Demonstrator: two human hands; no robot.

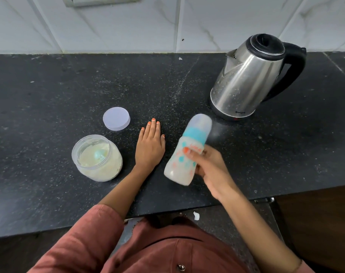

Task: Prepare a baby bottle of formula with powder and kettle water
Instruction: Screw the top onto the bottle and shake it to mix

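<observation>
My right hand point(209, 170) grips the baby bottle point(184, 166) around its middle and holds it tilted above the counter, cap end pointing away. The bottle has a clear cap, a blue collar and milky white liquid inside; it looks blurred. My left hand point(150, 145) rests flat on the black counter point(49, 95), fingers together, holding nothing. To its left stands the open jar of formula powder point(97, 157) with a pale blue scoop inside. The steel kettle point(250, 77) with a black lid and handle stands at the back right.
The jar's round translucent lid point(116, 118) lies flat on the counter behind the jar. A white tiled wall point(167, 22) rises behind the counter. The counter's front edge runs just before my body, with a dark cabinet at the lower right.
</observation>
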